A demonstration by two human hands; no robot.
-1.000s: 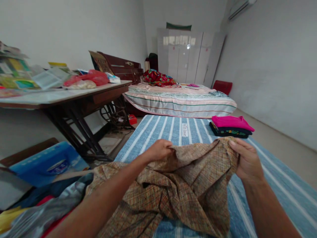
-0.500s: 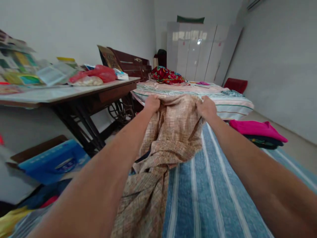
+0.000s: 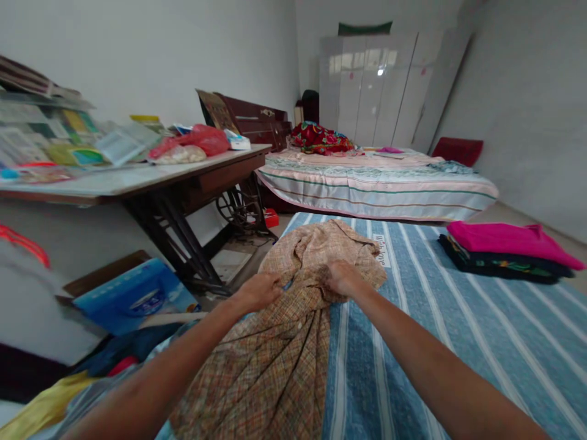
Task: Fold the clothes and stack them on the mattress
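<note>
A tan-brown checked garment (image 3: 279, 354), possibly a shirt or dress, lies rumpled lengthwise on a blue bedsheet with white stripes (image 3: 435, 305). Its far part is spread out, while the middle is bunched in folds. My left hand (image 3: 260, 292) is closed on the cloth at the left of the bunched middle. On the right side of the same folds, my right hand (image 3: 340, 278) is closed on the fabric, its fingertips partly hidden in it.
Folded clothes with a pink one on top (image 3: 509, 241) sit at the right. A cluttered sewing-machine table (image 3: 183, 174) stands left, with a blue box (image 3: 137, 296) below. Loose clothes (image 3: 59, 397) lie lower left. Another bed (image 3: 367, 189) stands beyond.
Both hands have come down and nearer from the garment's raised far end to its middle. That far end now lies on the sheet. The view has shifted slightly left and down.
</note>
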